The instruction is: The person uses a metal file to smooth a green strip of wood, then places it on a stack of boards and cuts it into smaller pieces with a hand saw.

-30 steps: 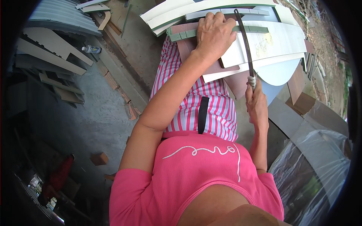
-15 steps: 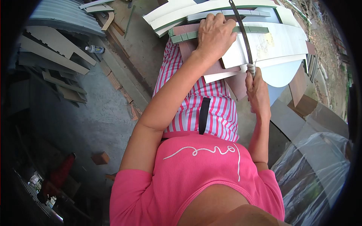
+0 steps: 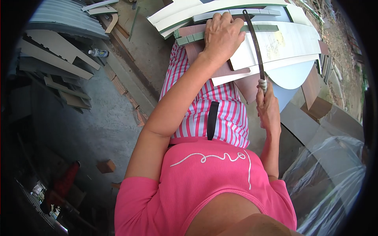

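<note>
Head view: the left hand lies palm-down, fingers spread, pressing a stack of pale boards resting on the person's lap. The right hand is clenched around the wrapped handle of a thin dark saw blade, which runs across the top board just beside the left hand. A plastic bottle lies on the concrete floor, well apart.

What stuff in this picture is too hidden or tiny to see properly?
All in the head view:
The blade: its handle is mostly hidden inside the right hand.
The left hand: its finger ends curl over the green strip, so its grip is unclear.
The small bottle: label too small to read.
The white boards: cut off by the top edge.
The bottom-left clutter: dark and blurred.
</note>
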### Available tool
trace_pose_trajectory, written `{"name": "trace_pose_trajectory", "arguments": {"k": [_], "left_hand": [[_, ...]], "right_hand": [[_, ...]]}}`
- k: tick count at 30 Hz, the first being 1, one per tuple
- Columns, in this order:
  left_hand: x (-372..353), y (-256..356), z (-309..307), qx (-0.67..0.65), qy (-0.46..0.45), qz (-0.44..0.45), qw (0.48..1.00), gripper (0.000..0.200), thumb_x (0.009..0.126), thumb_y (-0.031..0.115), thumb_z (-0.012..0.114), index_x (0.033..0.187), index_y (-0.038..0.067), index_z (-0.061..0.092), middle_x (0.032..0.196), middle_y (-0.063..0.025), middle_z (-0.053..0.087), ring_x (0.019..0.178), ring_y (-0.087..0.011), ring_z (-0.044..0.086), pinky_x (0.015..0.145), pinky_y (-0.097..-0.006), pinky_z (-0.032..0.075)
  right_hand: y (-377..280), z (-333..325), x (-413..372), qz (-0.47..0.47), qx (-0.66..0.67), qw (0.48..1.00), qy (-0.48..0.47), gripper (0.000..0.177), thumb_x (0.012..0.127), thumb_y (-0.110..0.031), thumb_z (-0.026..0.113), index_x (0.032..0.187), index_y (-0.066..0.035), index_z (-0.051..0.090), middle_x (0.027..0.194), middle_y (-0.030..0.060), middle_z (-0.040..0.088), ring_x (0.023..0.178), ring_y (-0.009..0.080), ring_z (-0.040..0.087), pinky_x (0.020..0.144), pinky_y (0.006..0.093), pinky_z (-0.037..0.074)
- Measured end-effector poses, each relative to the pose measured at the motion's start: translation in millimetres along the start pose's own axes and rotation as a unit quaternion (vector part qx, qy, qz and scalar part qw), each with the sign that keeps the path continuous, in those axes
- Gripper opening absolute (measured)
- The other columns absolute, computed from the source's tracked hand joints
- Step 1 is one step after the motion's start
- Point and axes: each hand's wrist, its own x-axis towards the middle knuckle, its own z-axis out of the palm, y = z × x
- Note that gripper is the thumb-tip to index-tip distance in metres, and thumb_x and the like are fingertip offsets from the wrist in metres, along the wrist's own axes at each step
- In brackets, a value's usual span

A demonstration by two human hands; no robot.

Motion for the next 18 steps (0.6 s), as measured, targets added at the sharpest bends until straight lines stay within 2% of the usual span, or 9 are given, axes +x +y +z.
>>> {"name": "trace_pose_trajectory", "arguments": {"k": [1, 5, 10, 18], "left_hand": [[-0.2, -0.3, 0.1, 0.000, 0.001, 0.001, 1.000, 0.026, 0.074, 0.024, 0.077, 0.095, 0.012, 0.068, 0.089, -0.0060, 0.058, 0.089, -0.0275, 0.056, 0.075, -0.0413, 0.046], [-0.7, -0.5, 0.4, -0.006, 0.006, 0.003, 1.000, 0.025, 0.074, 0.024, 0.077, 0.094, 0.012, 0.068, 0.089, -0.0061, 0.058, 0.090, -0.0277, 0.056, 0.076, -0.0411, 0.046], [-1.0, -0.7, -0.7, 0.001, -0.004, 0.001, 1.000, 0.026, 0.073, 0.024, 0.077, 0.094, 0.012, 0.068, 0.089, -0.0061, 0.057, 0.089, -0.0277, 0.056, 0.075, -0.0414, 0.046], [-1.9, 0.8, -0.1, 0.003, 0.003, -0.007, 1.000, 0.025, 0.073, 0.025, 0.077, 0.093, 0.012, 0.068, 0.089, -0.0060, 0.058, 0.088, -0.0274, 0.056, 0.073, -0.0410, 0.046]], "right_hand": [[-4.7, -2.7, 0.2, 0.027, 0.006, 1.000, -0.010, 0.026, 0.100, -0.021, 0.045, 0.117, -0.002, 0.049, 0.073, 0.0289, 0.061, 0.073, 0.0485, 0.062, 0.062, 0.0501, 0.045], [-12.3, -6.7, 6.5, 0.024, 0.012, 1.000, -0.007, 0.026, 0.100, -0.022, 0.046, 0.116, -0.002, 0.049, 0.073, 0.0295, 0.061, 0.074, 0.0491, 0.061, 0.064, 0.0515, 0.045], [-18.2, -2.3, 25.2, -0.029, -0.005, 1.000, 0.003, 0.026, 0.099, -0.021, 0.047, 0.111, 0.002, 0.048, 0.079, 0.0316, 0.061, 0.078, 0.0509, 0.059, 0.067, 0.0521, 0.044], [-19.1, -0.1, 24.3, -0.020, 0.020, 1.000, -0.003, 0.026, 0.099, -0.021, 0.047, 0.111, 0.002, 0.048, 0.080, 0.0318, 0.060, 0.079, 0.0512, 0.059, 0.068, 0.0518, 0.044]]}}
